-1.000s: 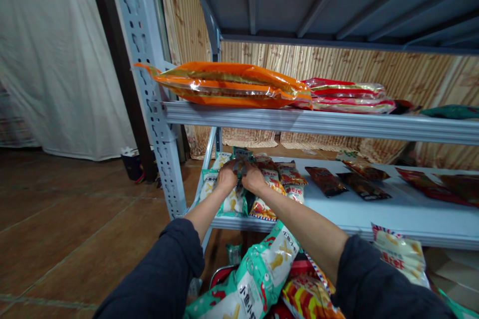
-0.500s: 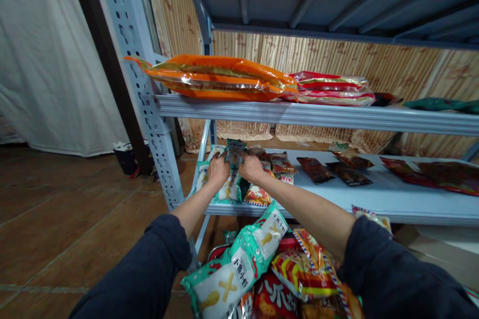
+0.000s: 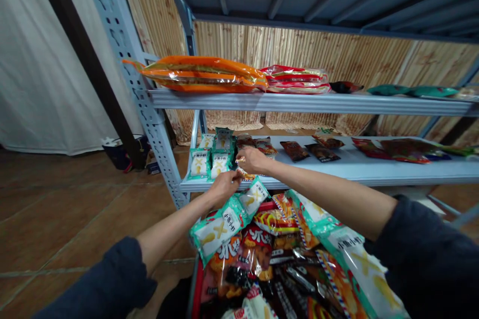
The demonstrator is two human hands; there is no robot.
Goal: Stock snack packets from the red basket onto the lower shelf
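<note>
My left hand (image 3: 224,187) is down at the front edge of the lower shelf (image 3: 374,172), its fingers closed on the top of a green-and-white snack bag (image 3: 220,219) that lies on a heap of packets. My right hand (image 3: 252,159) hovers over the left end of that shelf with its fingers curled; what they pinch is too small to make out. Just left of it, green-and-white snack packets (image 3: 209,159) stand in a group, with red and orange packets (image 3: 262,145) behind them.
A red basket (image 3: 196,279) heaped with snack bags fills the bottom of the view. Dark packets (image 3: 310,150) lie further right on the lower shelf. The upper shelf (image 3: 299,102) carries orange bags (image 3: 202,72) and red bags (image 3: 295,79). A perforated upright (image 3: 127,60) stands on the left.
Both hands have left the green packet, which now stands on the shelf. My left hand dropped to the bag on the heap, and my right hand drew back a little.
</note>
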